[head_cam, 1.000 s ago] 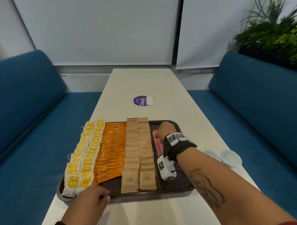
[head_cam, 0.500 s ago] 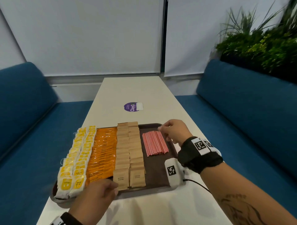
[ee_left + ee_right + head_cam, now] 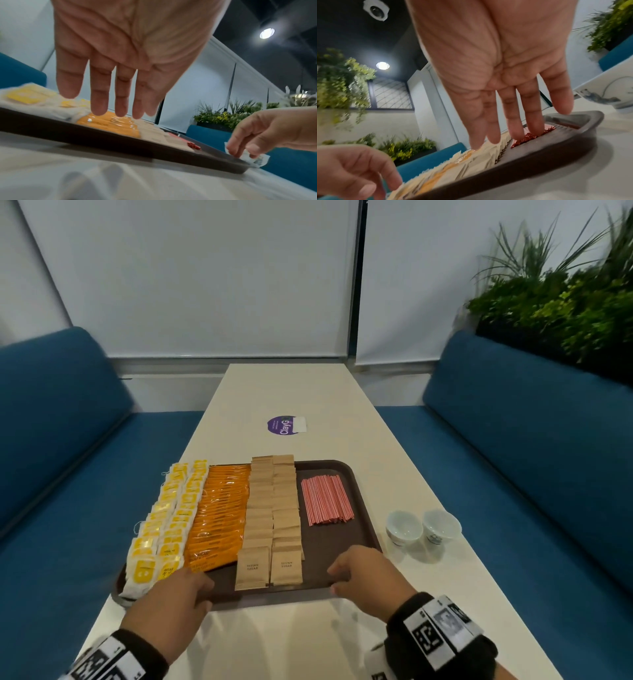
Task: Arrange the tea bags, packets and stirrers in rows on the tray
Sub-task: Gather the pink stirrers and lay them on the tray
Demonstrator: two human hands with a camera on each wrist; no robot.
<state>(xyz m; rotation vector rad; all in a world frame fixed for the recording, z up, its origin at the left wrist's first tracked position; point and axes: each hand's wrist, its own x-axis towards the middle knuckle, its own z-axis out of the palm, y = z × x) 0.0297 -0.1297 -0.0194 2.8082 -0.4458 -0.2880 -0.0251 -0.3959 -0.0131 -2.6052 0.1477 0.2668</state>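
Note:
A brown tray (image 3: 329, 542) lies on the white table near me. On it, from left to right, run yellow tea bags (image 3: 164, 525), orange packets (image 3: 219, 515), two columns of brown sugar packets (image 3: 274, 508) and a bundle of red-and-white stirrers (image 3: 325, 499). My left hand (image 3: 195, 582) is at the tray's near rim in front of the orange packets, its fingers (image 3: 101, 94) straight above the rim. My right hand (image 3: 346, 573) is at the near right rim, its fingers (image 3: 513, 115) extended over the tray, holding nothing.
Two small white cups (image 3: 402, 527) (image 3: 440, 525) stand on the table just right of the tray. A purple sticker (image 3: 284, 425) lies farther up the table. Blue sofas flank both sides, and plants (image 3: 565, 302) sit behind the right one.
My right hand has pulled back from the far end of the stirrers to the tray's near right rim. The left hand stays at the near rim. The cups have come into view.

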